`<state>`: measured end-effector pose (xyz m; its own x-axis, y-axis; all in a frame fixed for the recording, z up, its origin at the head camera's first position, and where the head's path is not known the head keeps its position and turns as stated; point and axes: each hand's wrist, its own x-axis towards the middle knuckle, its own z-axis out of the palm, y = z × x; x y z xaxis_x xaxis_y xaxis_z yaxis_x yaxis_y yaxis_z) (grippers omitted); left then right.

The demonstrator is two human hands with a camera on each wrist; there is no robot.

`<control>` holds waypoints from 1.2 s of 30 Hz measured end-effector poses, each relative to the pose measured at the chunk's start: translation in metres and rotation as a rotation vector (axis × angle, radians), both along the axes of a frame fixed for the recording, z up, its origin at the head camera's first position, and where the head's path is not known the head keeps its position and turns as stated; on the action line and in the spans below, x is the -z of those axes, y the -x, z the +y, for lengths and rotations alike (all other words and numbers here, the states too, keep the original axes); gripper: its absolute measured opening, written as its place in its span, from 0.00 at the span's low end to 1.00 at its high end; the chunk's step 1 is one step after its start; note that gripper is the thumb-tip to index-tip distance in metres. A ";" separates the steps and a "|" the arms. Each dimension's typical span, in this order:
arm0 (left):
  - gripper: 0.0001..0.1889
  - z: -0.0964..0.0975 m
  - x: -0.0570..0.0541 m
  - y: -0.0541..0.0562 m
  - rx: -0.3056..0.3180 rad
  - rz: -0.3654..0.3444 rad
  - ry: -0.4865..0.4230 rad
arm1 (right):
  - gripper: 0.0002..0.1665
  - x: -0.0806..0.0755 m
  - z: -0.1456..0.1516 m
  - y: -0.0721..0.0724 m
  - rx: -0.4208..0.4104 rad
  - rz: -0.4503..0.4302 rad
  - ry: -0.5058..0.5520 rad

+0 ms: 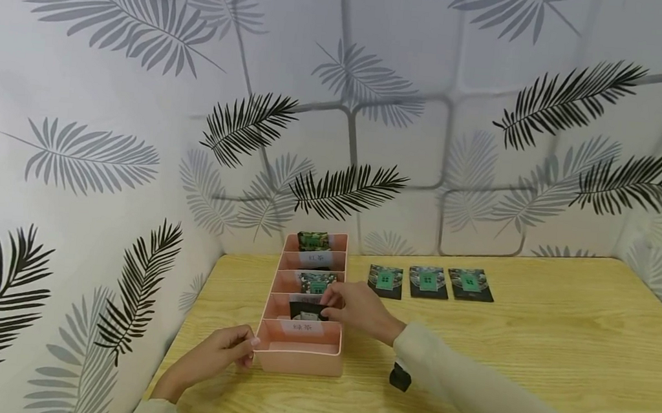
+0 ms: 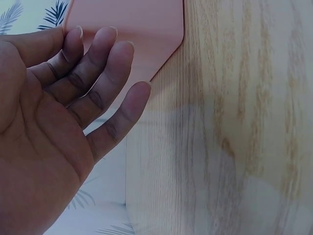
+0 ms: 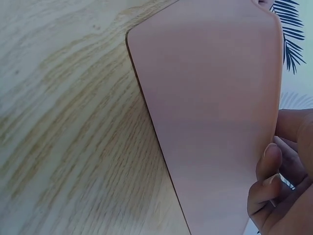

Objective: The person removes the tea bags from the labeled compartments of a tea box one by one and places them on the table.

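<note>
A long pink divided box (image 1: 302,364) stands on the wooden table, its compartments running away from me. My left hand (image 1: 211,356) pinches the rim at its front left corner between thumb and index finger; the other fingers are loosely bent beside the wall. Over the right rim reaches my right hand (image 1: 360,309), its thumb and fingertips pinching the right edge of a black sachet (image 1: 303,309) in the second compartment from the front. The right wrist view shows curled fingers (image 3: 270,159) at the rim, with the sachet hidden behind the pink wall.
Three dark sachets with green fronts, the left one (image 1: 385,282), the middle one (image 1: 428,283) and the right one (image 1: 471,284), lie in a row right of the box. A green patterned sachet (image 1: 318,283) and a yellow-green one (image 1: 313,241) sit in farther compartments. White labels (image 1: 301,327) mark dividers.
</note>
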<state>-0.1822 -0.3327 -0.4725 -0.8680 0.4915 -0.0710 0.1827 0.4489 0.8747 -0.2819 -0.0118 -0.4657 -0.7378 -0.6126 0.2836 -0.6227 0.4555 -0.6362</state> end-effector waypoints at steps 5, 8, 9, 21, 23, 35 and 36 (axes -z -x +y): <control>0.18 0.001 -0.001 -0.001 -0.005 -0.006 0.002 | 0.05 0.001 0.000 -0.001 -0.020 0.020 -0.010; 0.18 0.001 0.000 -0.001 -0.008 0.000 0.010 | 0.05 0.001 0.002 -0.002 -0.021 0.009 0.003; 0.18 0.001 0.000 -0.001 -0.009 0.003 0.013 | 0.05 0.001 0.002 -0.002 -0.018 0.000 0.008; 0.17 0.000 0.001 0.000 -0.001 0.014 0.010 | 0.06 0.003 0.004 0.001 -0.008 -0.006 0.106; 0.17 0.000 0.001 0.000 -0.003 0.014 0.011 | 0.05 0.003 0.005 0.001 -0.006 -0.003 0.115; 0.17 0.000 0.002 0.000 -0.016 0.027 0.020 | 0.03 -0.009 0.012 0.002 0.050 0.023 0.170; 0.17 0.000 0.002 0.000 -0.016 0.026 0.017 | 0.03 -0.010 0.013 0.002 0.050 0.019 0.175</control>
